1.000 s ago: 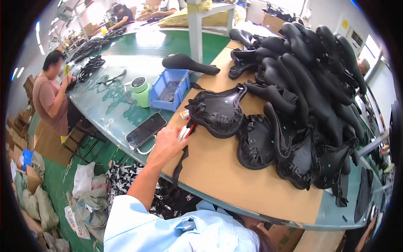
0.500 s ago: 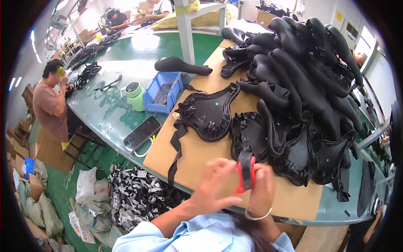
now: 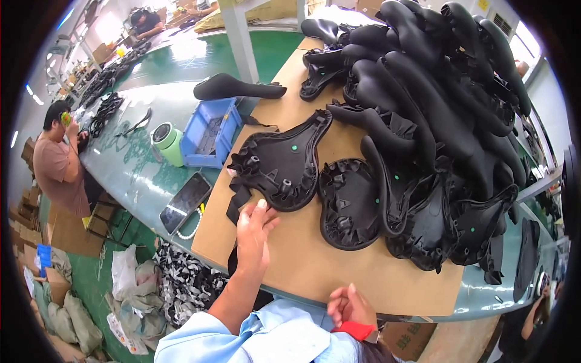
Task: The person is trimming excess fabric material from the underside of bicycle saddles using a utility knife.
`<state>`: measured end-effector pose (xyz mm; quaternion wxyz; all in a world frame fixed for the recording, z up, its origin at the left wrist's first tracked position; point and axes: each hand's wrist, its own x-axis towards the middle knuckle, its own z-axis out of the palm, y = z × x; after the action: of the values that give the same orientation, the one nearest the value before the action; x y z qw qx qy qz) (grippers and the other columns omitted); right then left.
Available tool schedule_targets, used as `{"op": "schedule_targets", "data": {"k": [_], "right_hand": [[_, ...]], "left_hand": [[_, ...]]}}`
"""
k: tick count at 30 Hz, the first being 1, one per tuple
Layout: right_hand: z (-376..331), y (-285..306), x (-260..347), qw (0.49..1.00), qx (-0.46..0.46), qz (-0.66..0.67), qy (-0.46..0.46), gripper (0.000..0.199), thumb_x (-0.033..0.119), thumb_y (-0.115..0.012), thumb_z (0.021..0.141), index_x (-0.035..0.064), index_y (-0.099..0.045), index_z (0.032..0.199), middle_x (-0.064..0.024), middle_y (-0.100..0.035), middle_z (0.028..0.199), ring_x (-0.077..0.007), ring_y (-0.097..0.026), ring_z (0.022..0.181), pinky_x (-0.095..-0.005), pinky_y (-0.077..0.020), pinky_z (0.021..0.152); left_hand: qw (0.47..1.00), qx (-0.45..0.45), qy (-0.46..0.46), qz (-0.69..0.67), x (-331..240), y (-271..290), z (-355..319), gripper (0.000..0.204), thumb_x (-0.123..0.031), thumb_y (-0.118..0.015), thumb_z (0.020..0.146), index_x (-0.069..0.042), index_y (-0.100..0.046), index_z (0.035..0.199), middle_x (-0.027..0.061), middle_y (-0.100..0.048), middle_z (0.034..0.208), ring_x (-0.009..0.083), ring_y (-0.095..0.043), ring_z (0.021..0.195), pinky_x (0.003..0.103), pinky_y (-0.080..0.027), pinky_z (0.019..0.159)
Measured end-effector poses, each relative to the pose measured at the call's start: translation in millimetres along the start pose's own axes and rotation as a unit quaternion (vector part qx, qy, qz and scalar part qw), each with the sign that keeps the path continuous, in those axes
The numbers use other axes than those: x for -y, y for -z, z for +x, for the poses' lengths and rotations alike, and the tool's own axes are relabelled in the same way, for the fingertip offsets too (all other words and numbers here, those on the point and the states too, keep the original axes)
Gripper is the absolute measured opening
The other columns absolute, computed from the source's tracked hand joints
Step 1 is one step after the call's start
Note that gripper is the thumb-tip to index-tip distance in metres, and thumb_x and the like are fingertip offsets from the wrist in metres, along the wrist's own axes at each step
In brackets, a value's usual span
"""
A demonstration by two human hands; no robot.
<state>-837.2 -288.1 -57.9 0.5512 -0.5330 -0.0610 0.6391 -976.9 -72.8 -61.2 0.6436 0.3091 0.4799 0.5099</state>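
Head view: left grip, spread, lies beside a saddle; right grip is half-curled, whether closed cannot be told.

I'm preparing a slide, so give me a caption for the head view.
Left hand beside an upturned black saddle on brown cardboard, with more black saddles heaped to the right.

Left hand near upturned black saddle on cardboard
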Motion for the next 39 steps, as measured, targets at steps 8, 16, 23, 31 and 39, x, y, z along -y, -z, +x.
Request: {"op": "schedule_targets", "data": {"k": [8, 16, 23, 31, 39], "right_hand": [[-10.6, 29.9, -37.7, 0.976, 0.167, 0.11, 0.087, 0.089, 0.077, -0.027, 0.086, -0.0016, -0.061, 0.11, -0.0161, -0.062, 0.08, -0.0263, -0.058, 0.072, -0.0358, -0.0472, 0.068], [15.4, 5.7, 58.6, 0.765, -0.131, -0.438, 0.455, 0.05, 0.01, -0.076, 0.073, 0.0038, -0.061, 0.121, -0.0079, -0.06, 0.081, -0.0216, -0.057, 0.062, -0.0342, -0.0485, 0.063], [18.3, -10.6, 110.3, 0.608, -0.265, -0.507, 0.55, 0.051, 0.0, -0.075, 0.062, 0.008, -0.067, 0.112, -0.0072, -0.056, 0.081, -0.0215, -0.056, 0.068, -0.0295, -0.0444, 0.061], [0.9, 2.6, 170.8, 0.469, -0.076, -0.714, 0.515, 0.031, 0.005, -0.072, 0.063, 0.0099, -0.066, 0.094, -0.0059, -0.061, 0.085, -0.0242, -0.057, 0.071, -0.0344, -0.0444, 0.062], [52.0, -54.5, 98.6, 0.487, -0.018, -0.777, 0.399, 0.021, 0.002, -0.058, 0.074, 0.0018, -0.049, 0.093, -0.0217, -0.053, 0.108, -0.0327, -0.056, 0.093, -0.0367, -0.0531, 0.068]], "left_hand": [[0.986, 0.06, 0.155, 0.018, -20.4, -8.9, 69.2, 0.027, -0.037, -0.073, 0.082, -0.016, -0.061, 0.094, -0.0064, -0.057, 0.08, 0.0066, -0.045, 0.062, 0.023, -0.034, 0.056], [0.988, 0.058, -0.132, -0.052, -40.1, -2.2, 29.7, 0.043, -0.014, -0.065, 0.084, -0.005, -0.049, 0.123, 0.0016, -0.055, 0.106, 0.0139, -0.055, 0.1, 0.031, -0.047, 0.088], [0.959, -0.022, -0.272, 0.074, -73.7, 109.7, -8.6, 0.045, -0.026, -0.051, 0.092, 0.001, -0.047, 0.127, 0.012, -0.059, 0.114, 0.022, -0.059, 0.107, 0.036, -0.048, 0.094], [0.992, 0.121, -0.041, -0.008, -73.7, 142.6, -3.1, 0.04, -0.021, -0.055, 0.089, 0.003, -0.054, 0.122, 0.0091, -0.063, 0.114, 0.0216, -0.062, 0.101, 0.033, -0.048, 0.091], [0.978, 0.155, 0.078, 0.12, -90.3, 181.9, 25.9, 0.034, -0.014, -0.063, 0.082, 0.003, -0.058, 0.112, 0.0045, -0.066, 0.097, 0.011, -0.064, 0.085, 0.023, -0.051, 0.075]]}}
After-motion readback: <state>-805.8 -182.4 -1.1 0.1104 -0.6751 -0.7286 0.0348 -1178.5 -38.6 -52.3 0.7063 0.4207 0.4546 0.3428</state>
